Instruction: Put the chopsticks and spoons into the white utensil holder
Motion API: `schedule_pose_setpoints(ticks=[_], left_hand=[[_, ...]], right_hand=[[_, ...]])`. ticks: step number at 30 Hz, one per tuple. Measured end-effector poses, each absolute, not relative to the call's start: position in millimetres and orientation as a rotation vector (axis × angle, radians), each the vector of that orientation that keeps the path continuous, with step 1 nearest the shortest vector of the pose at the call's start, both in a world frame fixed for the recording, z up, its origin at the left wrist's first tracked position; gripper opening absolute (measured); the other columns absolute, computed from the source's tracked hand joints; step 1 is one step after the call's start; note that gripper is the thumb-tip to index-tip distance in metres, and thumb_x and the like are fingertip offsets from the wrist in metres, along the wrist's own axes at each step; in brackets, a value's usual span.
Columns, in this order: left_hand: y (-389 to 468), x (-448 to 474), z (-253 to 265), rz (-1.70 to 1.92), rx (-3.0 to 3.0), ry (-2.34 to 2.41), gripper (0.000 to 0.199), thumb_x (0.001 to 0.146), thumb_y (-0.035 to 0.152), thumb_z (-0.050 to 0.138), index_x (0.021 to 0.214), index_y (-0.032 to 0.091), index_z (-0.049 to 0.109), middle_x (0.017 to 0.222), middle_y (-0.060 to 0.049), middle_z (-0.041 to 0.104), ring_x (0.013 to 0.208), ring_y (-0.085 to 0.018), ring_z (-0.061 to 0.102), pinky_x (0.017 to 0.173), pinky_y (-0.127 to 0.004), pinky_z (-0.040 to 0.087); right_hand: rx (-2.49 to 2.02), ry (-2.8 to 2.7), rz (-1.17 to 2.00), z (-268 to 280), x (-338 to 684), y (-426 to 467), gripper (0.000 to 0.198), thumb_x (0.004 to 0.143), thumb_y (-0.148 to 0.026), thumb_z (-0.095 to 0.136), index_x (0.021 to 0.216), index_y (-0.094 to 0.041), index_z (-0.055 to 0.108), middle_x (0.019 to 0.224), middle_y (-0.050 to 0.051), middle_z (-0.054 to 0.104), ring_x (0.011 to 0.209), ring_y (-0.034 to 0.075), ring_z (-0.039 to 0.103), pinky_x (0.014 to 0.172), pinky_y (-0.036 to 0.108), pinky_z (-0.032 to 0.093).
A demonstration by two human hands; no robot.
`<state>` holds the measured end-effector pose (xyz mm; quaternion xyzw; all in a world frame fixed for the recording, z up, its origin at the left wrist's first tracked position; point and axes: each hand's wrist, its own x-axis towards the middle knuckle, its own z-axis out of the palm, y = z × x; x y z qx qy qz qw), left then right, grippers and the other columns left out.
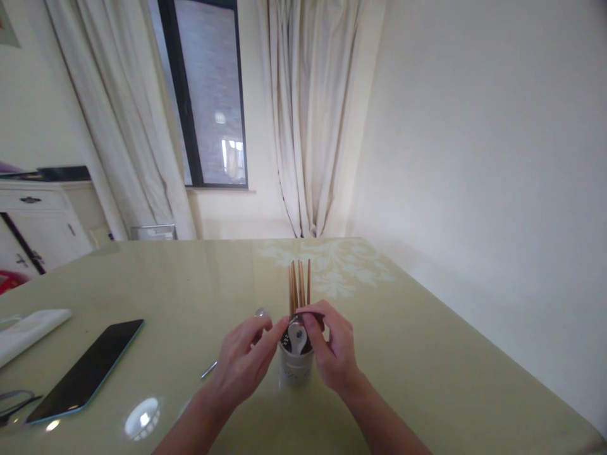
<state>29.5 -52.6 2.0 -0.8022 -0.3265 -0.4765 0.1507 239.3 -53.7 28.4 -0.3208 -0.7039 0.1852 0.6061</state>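
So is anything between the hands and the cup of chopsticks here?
Nothing visible. Both the left hand and the right hand are already at the rim of the cup, fingers meeting over its opening beside the chopsticks. A metal spoon lies on the table behind the left hand, off to the side.

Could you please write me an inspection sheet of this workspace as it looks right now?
Surface: glossy olive-green table with a pale floral print at the far end.
Job's things: white holder with wooden chopsticks upright in it and a white spoon inside.
Clutter: dark phone, folded white cloth, a metal utensil lying partly behind the left hand.
Grip: left hand touches the holder's rim; right hand pinches a dark item at the rim, which cannot be identified.
Cables: nothing seen.
Surroundings: curtains, window, white cabinet, plain wall.
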Motion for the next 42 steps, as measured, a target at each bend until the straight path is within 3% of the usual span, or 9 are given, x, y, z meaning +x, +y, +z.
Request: schedule_pose_setpoints(ticks=[3,6,11,15,21,26,31,38,42], left_hand=[[-48,28,2,-1.387,-2.323,-1.013,0.037,0.107,0.025,0.049,0.137,0.028,0.069,0.109,-0.01,0.076,0.096,-0.019,0.073,0.087,-0.028,0.058],[-38,24,4,-1.331,-2.288,-1.356,0.035,0.109,0.03,0.042,0.129,0.024,0.071,0.109,-0.01,0.076,0.1,-0.022,0.072,0.092,-0.033,0.057],[-22,11,-6,-0.756,-2.216,-1.947,0.029,0.106,0.029,0.046,0.119,0.02,0.071,0.117,-0.013,0.073,0.112,-0.03,0.068,0.1,-0.044,0.053],[-17,1,-20,-0.306,-2.197,-2.217,0.027,0.104,0.03,0.052,0.121,0.017,0.068,0.125,-0.015,0.068,0.12,-0.031,0.065,0.1,-0.043,0.05],[-11,-2,-24,-0.211,-2.271,-2.25,0.026,0.107,0.027,0.043,0.109,0.015,0.066,0.119,-0.015,0.07,0.115,-0.029,0.066,0.101,-0.039,0.047],[-12,4,-19,-0.266,-2.269,-2.27,0.027,0.108,0.023,0.037,0.105,0.017,0.063,0.113,-0.015,0.074,0.112,-0.028,0.069,0.095,-0.038,0.048],[-15,9,-12,-0.464,-2.267,-2.337,0.032,0.112,0.03,0.027,0.112,0.021,0.057,0.096,-0.01,0.077,0.09,-0.028,0.076,0.076,-0.036,0.049],[-16,12,-3,-1.402,-2.092,-1.669,0.025,0.108,0.026,0.04,0.116,0.019,0.063,0.105,-0.011,0.075,0.1,-0.025,0.073,0.092,-0.04,0.058],[-30,14,6,-1.588,-2.065,-1.169,0.029,0.106,0.015,0.052,0.131,0.021,0.066,0.112,-0.009,0.074,0.103,-0.018,0.072,0.093,-0.031,0.058]], right_hand=[[-0.761,-1.38,0.515,34,244,-48,0.023,0.107,-0.037,0.059,0.102,-0.022,0.076,0.081,0.004,0.074,0.066,0.017,0.066,0.061,0.027,0.053],[-0.773,-1.119,0.457,44,255,-38,0.022,0.104,-0.041,0.065,0.1,-0.02,0.074,0.081,0.004,0.074,0.061,0.015,0.063,0.054,0.025,0.05],[-0.802,-1.071,0.408,48,266,-28,0.023,0.1,-0.041,0.07,0.101,-0.019,0.075,0.083,0.005,0.076,0.062,0.015,0.062,0.054,0.024,0.05],[-0.855,-1.184,0.431,40,265,-26,0.023,0.101,-0.041,0.069,0.103,-0.019,0.077,0.091,0.008,0.08,0.075,0.018,0.071,0.058,0.025,0.052],[-0.91,-1.362,0.44,39,259,-29,0.019,0.101,-0.036,0.068,0.105,-0.021,0.079,0.09,0.005,0.081,0.075,0.018,0.071,0.063,0.026,0.053],[-0.913,-1.428,0.462,36,251,-31,0.016,0.096,-0.032,0.073,0.108,-0.022,0.078,0.09,0.004,0.082,0.067,0.016,0.069,0.061,0.025,0.055],[-0.916,-1.487,0.531,30,248,-32,0.024,0.096,-0.033,0.072,0.117,-0.022,0.077,0.086,0.004,0.081,0.055,0.014,0.066,0.05,0.023,0.052],[-0.891,-1.511,0.367,33,247,-36,0.016,0.1,-0.031,0.07,0.109,-0.022,0.08,0.085,0.004,0.08,0.065,0.016,0.067,0.062,0.027,0.055],[-0.771,-1.564,0.34,32,246,-42,0.02,0.103,-0.03,0.067,0.12,-0.024,0.077,0.093,0.004,0.079,0.075,0.018,0.068,0.071,0.03,0.056]])
